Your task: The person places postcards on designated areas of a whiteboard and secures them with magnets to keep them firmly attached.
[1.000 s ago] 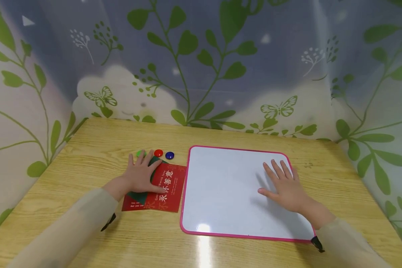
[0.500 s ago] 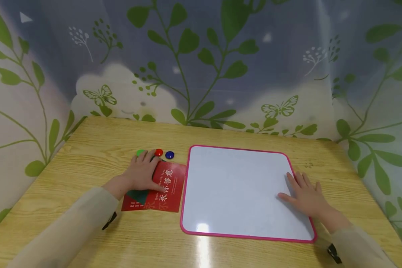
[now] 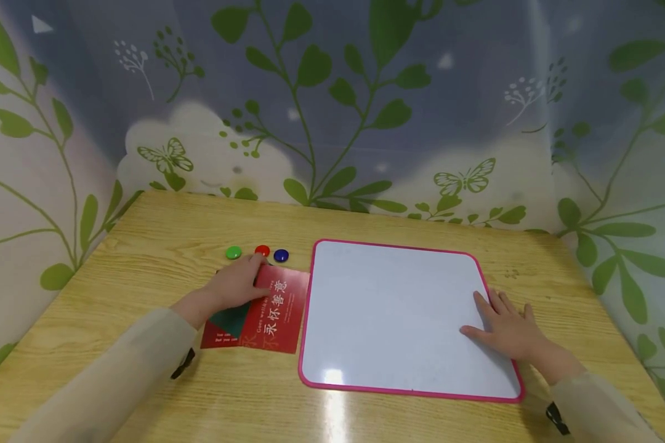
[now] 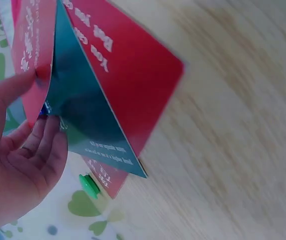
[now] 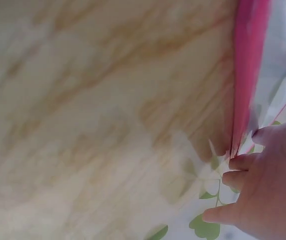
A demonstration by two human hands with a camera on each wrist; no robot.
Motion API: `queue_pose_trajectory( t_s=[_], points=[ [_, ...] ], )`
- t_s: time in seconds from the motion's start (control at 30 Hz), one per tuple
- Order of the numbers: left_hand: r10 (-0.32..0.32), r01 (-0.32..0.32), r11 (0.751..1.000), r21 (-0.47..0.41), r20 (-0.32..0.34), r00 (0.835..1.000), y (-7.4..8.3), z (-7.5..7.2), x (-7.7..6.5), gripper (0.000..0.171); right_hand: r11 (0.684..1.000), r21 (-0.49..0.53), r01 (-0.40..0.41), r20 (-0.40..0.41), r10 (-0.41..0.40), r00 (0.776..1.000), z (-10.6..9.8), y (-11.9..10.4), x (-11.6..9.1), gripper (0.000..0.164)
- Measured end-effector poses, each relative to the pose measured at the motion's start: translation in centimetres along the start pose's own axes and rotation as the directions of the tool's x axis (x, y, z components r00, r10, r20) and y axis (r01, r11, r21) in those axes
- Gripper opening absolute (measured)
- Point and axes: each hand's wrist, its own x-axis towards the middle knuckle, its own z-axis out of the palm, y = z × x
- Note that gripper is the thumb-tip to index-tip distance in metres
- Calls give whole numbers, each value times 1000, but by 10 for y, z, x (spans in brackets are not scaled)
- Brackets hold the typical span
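Observation:
My left hand [image 3: 229,286] pinches the top red card [image 3: 282,317], which has white Chinese lettering. In the left wrist view the thumb lies on that card's face, the other fingers are behind it, and its edge bends up. Under it lie a dark green card [image 4: 82,110] and another red card [image 4: 143,65], fanned out on the table. My right hand [image 3: 510,332] rests at the right edge of a whiteboard [image 3: 388,320] with a pink frame [image 5: 250,60]. Its fingers are spread, with fingertips right at the frame and the thumb over the white surface.
Behind the cards sit three round discs like magnets: green [image 3: 233,252], red [image 3: 262,250] and blue [image 3: 281,255]. The wooden table [image 3: 244,400] meets a leaf-patterned curtain [image 3: 332,123] at the back and sides.
My right hand has moved right, from over the whiteboard to its right edge. My left hand's spread fingers have drawn in and taken the top red card, uncovering the green disc.

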Motion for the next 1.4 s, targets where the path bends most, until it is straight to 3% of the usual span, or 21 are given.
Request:
queue_pose_trajectory(
  t_s=[0.13, 0.3, 0.53, 0.67, 0.9, 1.1, 1.4],
  points=[
    [-13, 14, 991, -136, 2, 1000, -1, -3, 3, 42, 1000, -5, -1, 8, 1, 1000, -3, -3, -1, 93],
    [-48, 51, 958, -282, 17, 999, -5, -5, 5, 40, 1000, -3, -3, 12, 3, 1000, -6, -8, -3, 93],
    [-98, 117, 872, -475, 66, 993, -9, -7, 4, 39, 1000, -20, 2, 9, -2, 1000, -5, -4, -1, 93],
    [-88, 131, 814, -565, 102, 991, -14, -8, 5, 39, 1000, -14, 1, 15, -1, 1000, -5, -4, 0, 94],
    [-68, 179, 742, -646, 193, 979, -25, -12, 5, 45, 1000, -18, -1, 23, 2, 1000, -6, -5, -1, 94],
    [-83, 197, 676, -710, 192, 978, -26, -18, 4, 47, 1000, -18, -2, 25, 3, 1000, -7, -6, -1, 95],
    [-56, 177, 635, -752, 184, 981, -14, -21, 10, 50, 999, -31, -7, 27, 8, 1000, -5, -5, 0, 95]
  ],
)
